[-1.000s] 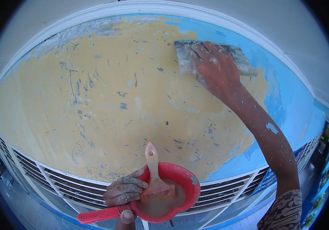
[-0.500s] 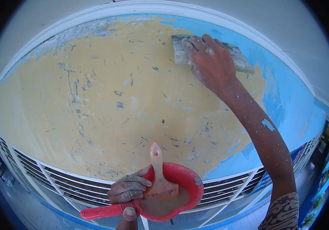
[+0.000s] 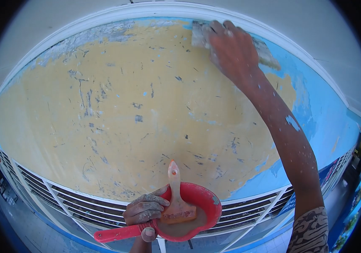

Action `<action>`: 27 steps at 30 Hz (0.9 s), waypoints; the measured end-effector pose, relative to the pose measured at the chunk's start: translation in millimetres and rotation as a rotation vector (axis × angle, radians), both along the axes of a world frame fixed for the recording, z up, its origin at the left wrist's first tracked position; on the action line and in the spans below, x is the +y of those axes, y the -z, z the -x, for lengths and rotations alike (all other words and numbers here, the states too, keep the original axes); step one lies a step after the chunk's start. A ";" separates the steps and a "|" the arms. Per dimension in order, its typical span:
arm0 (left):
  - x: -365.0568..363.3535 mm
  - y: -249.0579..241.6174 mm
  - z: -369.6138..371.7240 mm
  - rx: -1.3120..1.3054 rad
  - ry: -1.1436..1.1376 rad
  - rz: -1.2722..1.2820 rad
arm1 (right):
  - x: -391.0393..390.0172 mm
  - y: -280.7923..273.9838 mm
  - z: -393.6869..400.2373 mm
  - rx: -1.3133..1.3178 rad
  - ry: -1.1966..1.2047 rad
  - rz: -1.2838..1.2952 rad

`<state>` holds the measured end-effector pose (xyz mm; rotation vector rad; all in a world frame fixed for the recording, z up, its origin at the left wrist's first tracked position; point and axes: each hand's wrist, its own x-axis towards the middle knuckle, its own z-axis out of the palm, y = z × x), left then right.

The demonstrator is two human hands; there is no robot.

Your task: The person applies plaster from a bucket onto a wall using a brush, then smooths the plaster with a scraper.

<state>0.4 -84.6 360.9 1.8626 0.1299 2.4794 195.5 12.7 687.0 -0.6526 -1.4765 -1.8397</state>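
Note:
My left hand grips a red plastic dipper where its handle meets the bowl. Greyish, watery liquid lies inside. A wide paintbrush rests upright in the dipper, bristles down, its handle tip above the rim. High on the wall, my right hand is closed over a wide, flat, smeared scraper pressed against the surface. Tan paint or filler with grey scrapes covers most of the wall. Whitish residue coats my left fingers, and pale flecks dot my right forearm.
Blue paint borders the tan patch on the right. A white moulding runs along the top under the ceiling. Below the wall are white slatted louvres. Tiled floor shows at the lower left.
My right hand and the scraper have moved up the wall, close to the top moulding. My left hand still holds the dipper, shifted slightly in view.

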 end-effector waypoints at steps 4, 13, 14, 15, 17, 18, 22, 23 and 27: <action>-1.7 1.7 1.3 -0.040 0.005 -0.021 | -5.9 11.8 0.6 -0.033 0.059 0.075; -4.4 10.5 4.5 -0.025 0.040 -0.035 | -7.9 15.3 -1.8 -0.084 0.053 0.043; -4.2 11.5 5.4 -0.017 0.067 -0.025 | -6.3 11.8 -0.2 -0.065 0.032 0.049; -5.0 11.5 6.5 0.001 0.096 -0.008 | -4.6 10.8 -1.1 -0.037 0.013 0.061; -4.7 10.2 1.4 0.005 0.100 -0.001 | -3.1 14.3 -2.8 -0.027 0.052 0.060; -3.0 8.0 0.4 0.002 0.092 -0.018 | -3.0 12.9 -0.6 -0.025 0.081 0.036; -10.2 14.4 -0.5 -0.033 0.069 -0.006 | -2.5 10.2 2.8 -0.089 -0.012 0.047; -12.5 12.6 -0.7 -0.046 0.075 0.018 | 1.1 3.4 10.2 -0.054 0.008 0.023; -20.5 16.8 2.5 -0.053 0.044 0.020 | -5.4 7.8 16.9 0.000 0.037 0.100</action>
